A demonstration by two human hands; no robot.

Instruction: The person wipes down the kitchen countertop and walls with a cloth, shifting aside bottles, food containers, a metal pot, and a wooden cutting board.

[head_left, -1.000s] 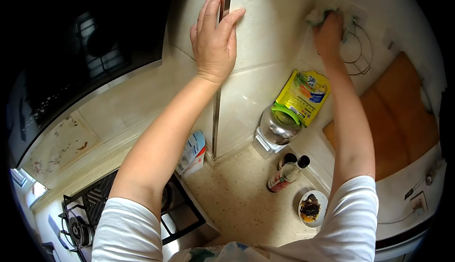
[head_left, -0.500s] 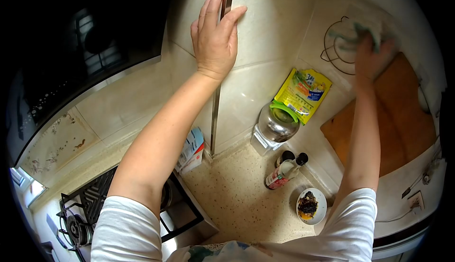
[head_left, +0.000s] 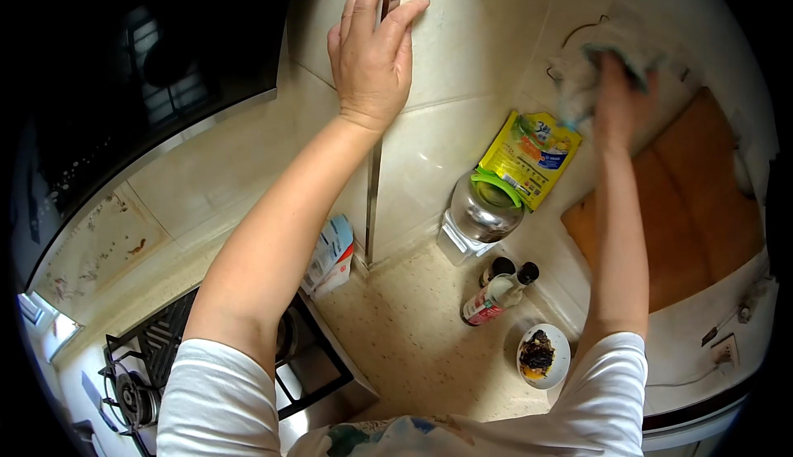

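Observation:
My left hand [head_left: 372, 56] is raised against the pale tiled wall, its fingers stretched out and thumb apart along a dark vertical trim strip [head_left: 375, 201]. It holds nothing. At the upper right my right hand [head_left: 618, 106], smeared by motion, grips a whitish cloth [head_left: 578, 77] with green-blue edges and presses it to the wall. Behind the cloth, a round wire rack [head_left: 578, 31] hangs, mostly covered. Just below and to the left of that hand are a yellow printed pouch [head_left: 533, 159] and a shiny metal-looking container [head_left: 486, 211] with a green rim.
A brown wooden board [head_left: 673, 209] leans on the wall at right. On the speckled counter [head_left: 405, 316] stand dark-capped bottles [head_left: 496, 298] and a plate [head_left: 558, 366] of dark food. A gas stove [head_left: 136, 395] lies lower left; a glossy black range hood [head_left: 165, 69] juts out above it.
My right hand has moved left with the cloth, which now covers more of the wire rack. The left hand has stayed on the trim strip, shifting only slightly in view.

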